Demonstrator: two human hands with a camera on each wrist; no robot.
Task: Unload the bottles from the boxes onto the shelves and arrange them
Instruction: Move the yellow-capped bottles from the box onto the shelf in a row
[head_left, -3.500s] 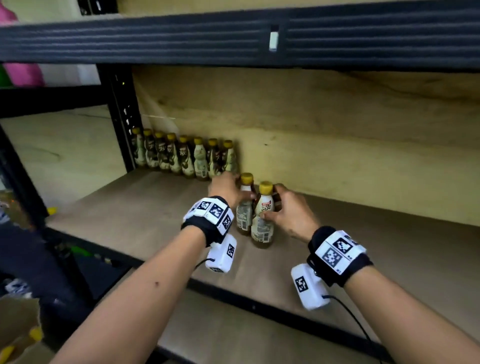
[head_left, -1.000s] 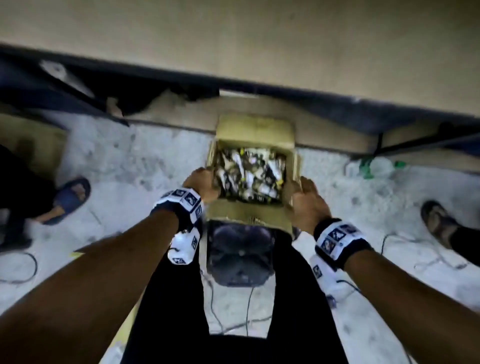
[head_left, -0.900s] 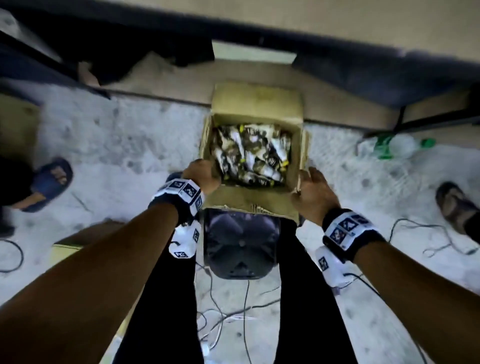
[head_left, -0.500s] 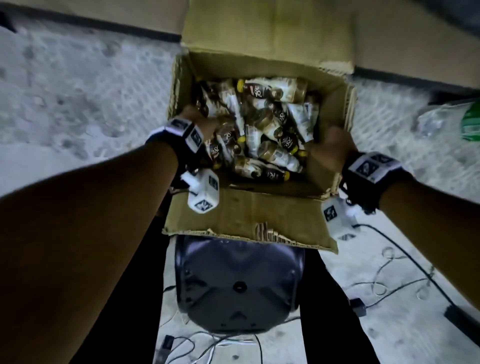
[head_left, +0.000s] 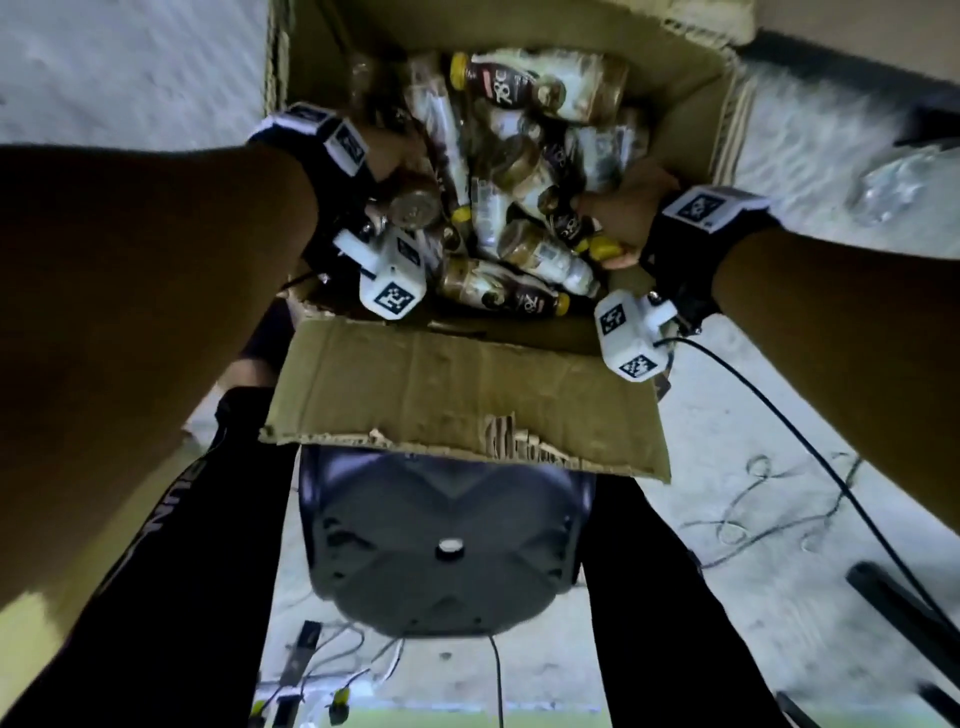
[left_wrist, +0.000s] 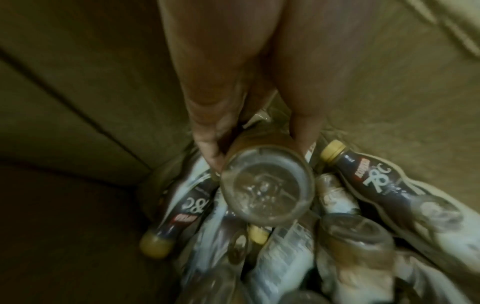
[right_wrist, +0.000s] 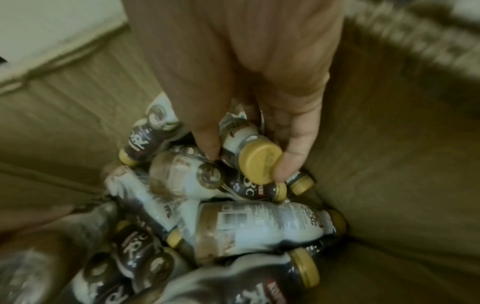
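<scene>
An open cardboard box (head_left: 457, 395) holds a jumbled heap of several brown-and-white drink bottles with yellow caps (head_left: 519, 208). My left hand (head_left: 387, 156) is at the box's left side and grips one bottle (head_left: 415, 205) whose clear base faces the camera. In the left wrist view the left hand (left_wrist: 255, 149) clasps that bottle (left_wrist: 267, 189) between thumb and fingers. At the right side of the box my right hand (head_left: 623, 208) holds a bottle by its neck. In the right wrist view the right hand (right_wrist: 248, 161) pinches this bottle just behind its yellow cap (right_wrist: 259, 162).
The box stands on the pale concrete floor (head_left: 130, 67) in front of a dark round-cornered stool (head_left: 447, 551) between my black-trousered legs. Cables (head_left: 769, 509) trail over the floor at the right. A clear plastic bottle (head_left: 893, 192) lies right of the box.
My hands left the two bottles on the shelf, the view swung down to the box on the floor, and both hands went into it and closed round a bottle each.
</scene>
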